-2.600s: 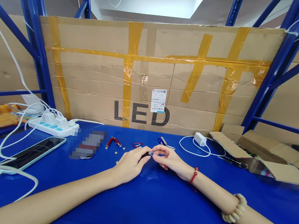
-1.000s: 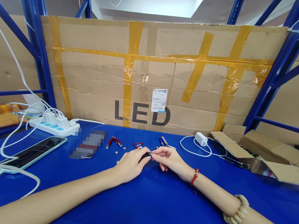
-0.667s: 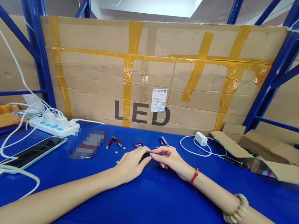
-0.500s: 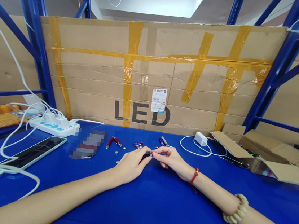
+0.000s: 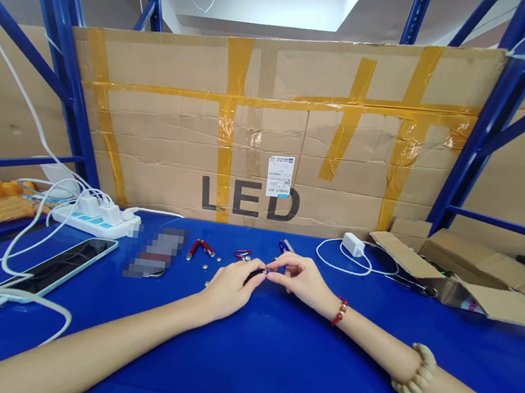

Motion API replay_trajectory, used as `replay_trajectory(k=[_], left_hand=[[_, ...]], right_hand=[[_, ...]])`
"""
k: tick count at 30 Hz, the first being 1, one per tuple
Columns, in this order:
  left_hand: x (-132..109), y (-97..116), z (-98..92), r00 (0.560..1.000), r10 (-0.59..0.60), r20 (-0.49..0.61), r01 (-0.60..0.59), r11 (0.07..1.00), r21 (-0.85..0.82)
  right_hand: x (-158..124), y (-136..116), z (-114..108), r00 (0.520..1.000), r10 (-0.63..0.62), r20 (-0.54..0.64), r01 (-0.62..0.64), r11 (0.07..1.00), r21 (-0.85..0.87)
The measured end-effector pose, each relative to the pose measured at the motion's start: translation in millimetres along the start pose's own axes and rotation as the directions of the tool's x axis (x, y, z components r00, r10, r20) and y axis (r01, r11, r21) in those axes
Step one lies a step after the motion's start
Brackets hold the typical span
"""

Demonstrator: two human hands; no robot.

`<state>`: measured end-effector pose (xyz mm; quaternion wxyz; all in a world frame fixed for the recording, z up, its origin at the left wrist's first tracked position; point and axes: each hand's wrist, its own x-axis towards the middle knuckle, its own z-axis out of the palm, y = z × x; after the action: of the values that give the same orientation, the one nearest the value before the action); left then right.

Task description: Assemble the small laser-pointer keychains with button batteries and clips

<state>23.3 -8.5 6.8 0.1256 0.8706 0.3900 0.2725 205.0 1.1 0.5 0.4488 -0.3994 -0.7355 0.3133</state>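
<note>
My left hand is closed around a small dark tube, mostly hidden by the fingers. Its silvery tip points right, where the thumb and forefinger of my right hand pinch it; what exactly lies between those fingertips is too small to tell. Left of the hands lie two short red tubes, a left one and a right one. Small silver discs are scattered near my left wrist. Behind the fingers are a red clip and a blue tube, partly covered by my right hand.
A phone, white cables and a power strip occupy the left side, beside a blurred-out item. At right are a white charger with its cable and an opened cardboard box. A large cardboard sheet stands behind.
My right hand's fingers have shifted slightly at the tube's tip, with the thumb and forefinger a little more spread behind the pinch. My left hand stays in place.
</note>
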Motion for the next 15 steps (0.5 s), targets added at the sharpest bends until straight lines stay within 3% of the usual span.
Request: replay_trajectory(k=[3,8,15], left_hand=[[0.0,-0.2,-0.3,1.000,-0.016,0.000,0.016,1.000,-0.009],[0.1,-0.1,-1.1,1.000,-0.008,0.008,0.009,0.999,-0.049],[0.0,-2.4,-0.2,0.998,0.050,0.027,-0.047,0.992,-0.115]], right_hand=[[0.1,-0.7,-1.1,0.995,-0.103,-0.017,0.101,0.993,-0.060],[-0.1,2.6,-2.3,0.993,-0.099,0.066,0.098,0.995,0.008],[-1.7,2.0,-2.7,0.989,-0.137,0.063,0.138,0.990,0.000]])
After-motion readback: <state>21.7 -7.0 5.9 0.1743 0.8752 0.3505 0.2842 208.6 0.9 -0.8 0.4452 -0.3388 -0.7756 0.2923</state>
